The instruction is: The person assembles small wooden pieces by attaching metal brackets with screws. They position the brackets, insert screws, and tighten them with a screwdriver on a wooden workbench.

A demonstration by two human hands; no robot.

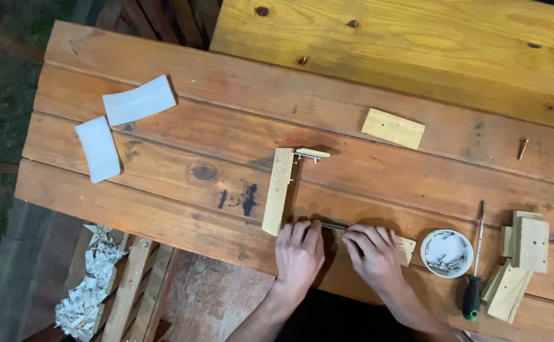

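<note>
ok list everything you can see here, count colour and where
wooden table: one, reddish-brown planks, fills the view
pale board: one, light yellow, top right
white curved pieces: two, upper left of the table
wood strip: one, pale, upright at centre
small piece with screws: one, pale, by the strip's top end
flat block: one, pale, upper centre-right
loose screw: one, brassy, far right
dish of screws: one, white, right of the hands
screwdriver: one, black and green handle, beside the dish
offcuts: several, pale, lower right
shavings: a pile, whitish, below the table at left
left hand: pressing a strip at the front edge
right hand: beside it, on the same strip
</note>
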